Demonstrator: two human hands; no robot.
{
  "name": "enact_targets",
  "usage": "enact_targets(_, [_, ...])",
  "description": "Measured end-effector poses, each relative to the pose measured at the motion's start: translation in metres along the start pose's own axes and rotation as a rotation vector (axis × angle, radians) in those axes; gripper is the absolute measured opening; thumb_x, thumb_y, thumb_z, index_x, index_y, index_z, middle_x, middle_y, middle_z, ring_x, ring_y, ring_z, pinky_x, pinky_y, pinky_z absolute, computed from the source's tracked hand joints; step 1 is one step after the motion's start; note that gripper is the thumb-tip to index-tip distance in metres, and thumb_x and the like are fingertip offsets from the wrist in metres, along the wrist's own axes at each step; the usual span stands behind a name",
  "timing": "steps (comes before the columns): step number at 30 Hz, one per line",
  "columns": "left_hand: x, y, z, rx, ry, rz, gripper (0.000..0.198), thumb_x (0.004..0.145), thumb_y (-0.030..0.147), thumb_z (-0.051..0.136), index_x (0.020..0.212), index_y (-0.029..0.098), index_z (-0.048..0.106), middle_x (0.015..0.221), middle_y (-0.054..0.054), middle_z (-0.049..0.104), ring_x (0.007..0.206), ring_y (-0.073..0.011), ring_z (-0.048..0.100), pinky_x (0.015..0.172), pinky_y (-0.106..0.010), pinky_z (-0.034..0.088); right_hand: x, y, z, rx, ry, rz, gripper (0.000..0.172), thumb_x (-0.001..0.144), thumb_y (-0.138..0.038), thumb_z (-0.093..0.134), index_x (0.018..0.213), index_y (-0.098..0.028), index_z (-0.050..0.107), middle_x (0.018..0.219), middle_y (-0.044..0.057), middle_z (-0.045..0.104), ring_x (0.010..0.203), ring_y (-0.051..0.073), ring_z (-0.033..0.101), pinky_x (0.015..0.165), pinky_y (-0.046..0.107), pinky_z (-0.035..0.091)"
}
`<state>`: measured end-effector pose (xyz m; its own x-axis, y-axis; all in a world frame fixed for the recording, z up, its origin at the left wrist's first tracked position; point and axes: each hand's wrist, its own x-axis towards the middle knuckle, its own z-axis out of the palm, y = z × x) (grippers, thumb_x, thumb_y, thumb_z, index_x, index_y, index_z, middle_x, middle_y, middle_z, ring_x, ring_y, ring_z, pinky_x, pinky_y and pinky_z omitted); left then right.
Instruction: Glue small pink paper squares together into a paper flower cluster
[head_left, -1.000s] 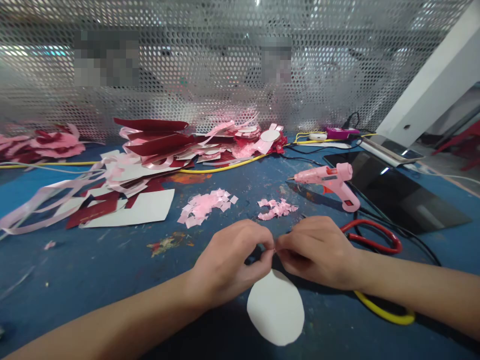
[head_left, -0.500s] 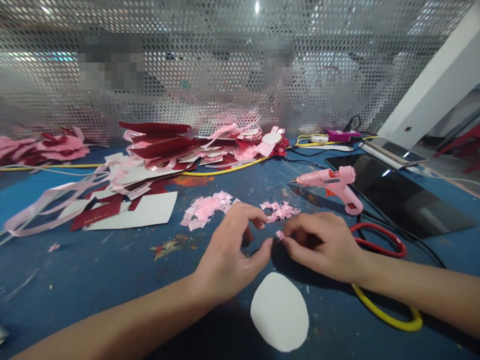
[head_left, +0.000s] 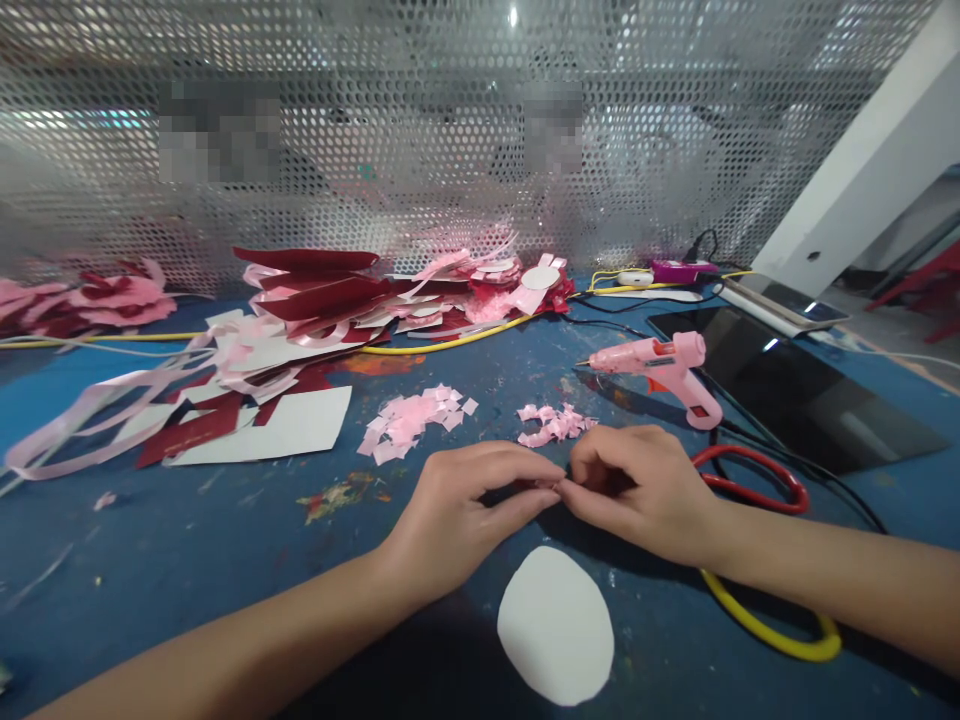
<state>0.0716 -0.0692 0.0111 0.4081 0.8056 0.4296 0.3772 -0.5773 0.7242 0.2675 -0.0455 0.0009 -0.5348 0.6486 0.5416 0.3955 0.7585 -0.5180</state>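
My right hand pinches a small pink paper piece, now mostly hidden between the fingertips. Meeting it from the left, my left hand has its thumb and fingers closed on the same piece. Just beyond the hands lies a small heap of crumpled pink bits. Flat pink paper squares are piled to its left. A white, roughly round paper disc rests on the blue table in front of my hands.
A pink glue gun lies at right beside a dark glass-like panel. Red and yellow loops, like scissor handles, show around my right forearm. Paper scraps and ribbons are heaped back left, before a perforated metal screen.
My left thumb and fingers have closed together and come against my right fingertips, over the pink piece that showed there before. My right hand has hardly moved.
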Motion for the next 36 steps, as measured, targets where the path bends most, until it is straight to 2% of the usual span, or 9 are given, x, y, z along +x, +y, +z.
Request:
enact_targets(6, [0.0036, -0.0018, -0.0013, -0.04, 0.122, -0.227, 0.007, 0.078, 0.015, 0.067, 0.08, 0.02, 0.072, 0.077, 0.002, 0.073, 0.07, -0.0084, 0.066, 0.065, -0.014, 0.051, 0.0017, 0.0008, 0.0021, -0.002, -0.007, -0.016, 0.019, 0.081, -0.023, 0.062, 0.068, -0.018, 0.05, 0.052, -0.007, 0.051, 0.044, 0.004, 0.043, 0.047, 0.016, 0.031])
enact_targets(9, [0.0045, -0.0019, -0.0012, -0.107, 0.113, -0.287, 0.011, 0.08, 0.019, 0.064, 0.089, 0.02, 0.071, 0.081, 0.0, 0.073, 0.073, -0.0104, 0.068, 0.067, -0.017, 0.054, 0.002, 0.0013, 0.0021, 0.0, -0.01, -0.01, 0.02, 0.081, -0.022, 0.062, 0.067, -0.018, 0.049, 0.052, -0.008, 0.051, 0.044, 0.003, 0.043, 0.048, 0.017, 0.031])
enact_targets(12, [0.004, -0.0005, -0.0017, -0.12, 0.007, -0.215, 0.022, 0.077, 0.022, 0.068, 0.099, 0.019, 0.069, 0.091, -0.003, 0.073, 0.076, -0.0134, 0.068, 0.07, -0.022, 0.056, 0.0011, 0.0019, 0.0018, 0.02, -0.007, -0.001, 0.02, 0.082, -0.023, 0.062, 0.067, -0.018, 0.049, 0.052, -0.008, 0.05, 0.044, 0.004, 0.042, 0.047, 0.017, 0.031])
enact_targets(15, [0.0026, 0.0, -0.0015, -0.054, -0.055, -0.112, 0.029, 0.071, 0.019, 0.073, 0.1, 0.019, 0.069, 0.09, -0.003, 0.073, 0.073, -0.0133, 0.067, 0.069, -0.023, 0.056, 0.0004, 0.0021, 0.0021, 0.033, 0.003, 0.007, 0.021, 0.082, -0.026, 0.062, 0.067, -0.019, 0.049, 0.053, -0.008, 0.05, 0.044, 0.004, 0.043, 0.046, 0.017, 0.031])
enact_targets(22, [-0.0002, -0.0026, 0.0017, -0.164, -0.001, -0.195, 0.026, 0.074, 0.016, 0.071, 0.099, 0.019, 0.064, 0.085, -0.002, 0.071, 0.073, -0.0126, 0.068, 0.068, -0.023, 0.057, 0.0003, 0.0014, 0.0016, 0.046, 0.028, 0.045, 0.019, 0.079, -0.024, 0.065, 0.068, -0.018, 0.051, 0.052, -0.009, 0.049, 0.043, 0.003, 0.042, 0.045, 0.017, 0.03])
enact_targets(27, [0.0008, 0.0002, 0.0008, -0.071, 0.024, -0.204, 0.012, 0.077, 0.016, 0.066, 0.089, 0.019, 0.064, 0.077, 0.001, 0.069, 0.07, -0.0107, 0.066, 0.065, -0.02, 0.055, 0.0011, 0.0009, -0.0001, 0.027, 0.042, 0.011, 0.006, 0.08, -0.022, 0.062, 0.085, -0.018, 0.062, 0.048, -0.009, 0.049, 0.041, 0.004, 0.042, 0.047, 0.018, 0.033])
enact_targets(32, [0.0012, 0.0027, 0.0004, 0.049, 0.044, -0.171, 0.007, 0.078, 0.015, 0.062, 0.084, 0.018, 0.066, 0.072, 0.001, 0.068, 0.062, -0.0098, 0.063, 0.056, -0.019, 0.05, 0.0026, 0.0001, -0.0008, -0.012, 0.039, -0.047, 0.012, 0.084, -0.023, 0.056, 0.08, -0.018, 0.065, 0.048, -0.007, 0.051, 0.043, 0.006, 0.044, 0.048, 0.019, 0.034])
enact_targets(36, [0.0007, 0.0031, 0.001, 0.126, 0.058, -0.106, 0.01, 0.079, 0.012, 0.062, 0.084, 0.019, 0.067, 0.073, 0.002, 0.069, 0.062, -0.0082, 0.062, 0.056, -0.018, 0.048, 0.0021, 0.0003, -0.0004, -0.011, 0.035, -0.055, 0.01, 0.083, -0.022, 0.055, 0.078, -0.018, 0.064, 0.048, -0.007, 0.052, 0.043, 0.006, 0.044, 0.048, 0.019, 0.033])
